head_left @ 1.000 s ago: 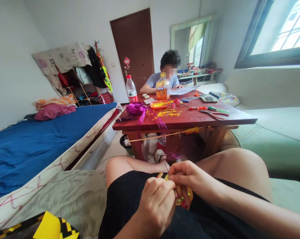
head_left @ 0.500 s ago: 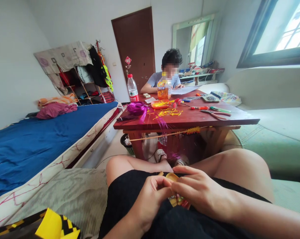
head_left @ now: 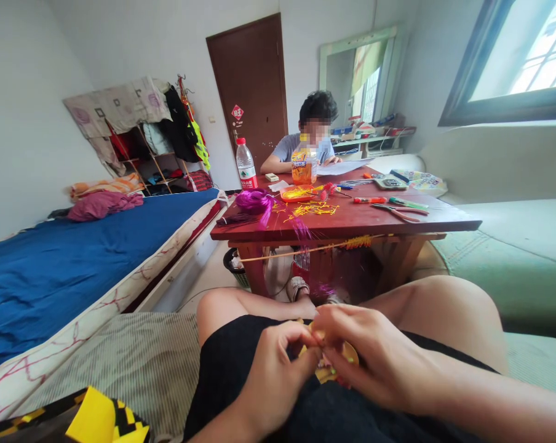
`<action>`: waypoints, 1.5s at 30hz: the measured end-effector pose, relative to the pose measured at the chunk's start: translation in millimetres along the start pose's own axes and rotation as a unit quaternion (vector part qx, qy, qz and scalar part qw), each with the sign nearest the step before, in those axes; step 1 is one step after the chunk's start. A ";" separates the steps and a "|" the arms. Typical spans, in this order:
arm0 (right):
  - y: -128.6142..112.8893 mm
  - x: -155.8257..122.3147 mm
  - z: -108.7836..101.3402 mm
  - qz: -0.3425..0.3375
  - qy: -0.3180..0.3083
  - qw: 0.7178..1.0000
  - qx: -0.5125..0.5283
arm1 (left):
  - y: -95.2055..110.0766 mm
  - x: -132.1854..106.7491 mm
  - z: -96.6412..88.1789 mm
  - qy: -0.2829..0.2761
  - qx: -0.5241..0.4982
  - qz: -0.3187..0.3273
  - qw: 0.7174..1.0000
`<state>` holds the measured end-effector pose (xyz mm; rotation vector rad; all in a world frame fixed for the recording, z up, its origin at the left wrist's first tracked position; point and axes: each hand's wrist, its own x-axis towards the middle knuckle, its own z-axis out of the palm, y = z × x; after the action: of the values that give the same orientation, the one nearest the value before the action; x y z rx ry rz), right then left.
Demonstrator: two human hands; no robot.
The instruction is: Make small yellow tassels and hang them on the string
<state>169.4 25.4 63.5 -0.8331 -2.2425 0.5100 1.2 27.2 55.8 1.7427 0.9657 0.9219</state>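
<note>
Over my lap, my left hand (head_left: 282,366) and my right hand (head_left: 370,357) meet with their fingertips pinched close together. Whatever they pinch is hidden by the fingers or too small to name. Just beneath them on the black cloth (head_left: 232,381) over my lap lies a yellow, partly multicoloured item (head_left: 325,373), with a rounded yellow edge showing beside my right fingers. My hands cover much of it, and its kind does not show.
Ahead stands a red-brown table (head_left: 425,216) with purple strands (head_left: 254,202), yellow thin pieces (head_left: 315,209), pliers (head_left: 400,212), a water bottle (head_left: 245,165) and a tea bottle (head_left: 302,165). A stick (head_left: 301,250) juts below its edge. A person (head_left: 282,154) sits opposite, holding paper.
My right hand has shifted slightly, its fingers curling in toward my left fingertips. More of the yellow item shows between and below my hands. The person opposite stays nearly still.
</note>
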 end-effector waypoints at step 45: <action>-6.5 1.0 -2.7 0.107 -0.019 0.983 0.149 | 4.2 -3.6 0.4 -0.014 0.030 0.060 0.998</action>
<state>168.0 21.8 69.4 -0.9154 -2.0508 0.9432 1.0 22.7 59.0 1.8759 0.8863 0.9509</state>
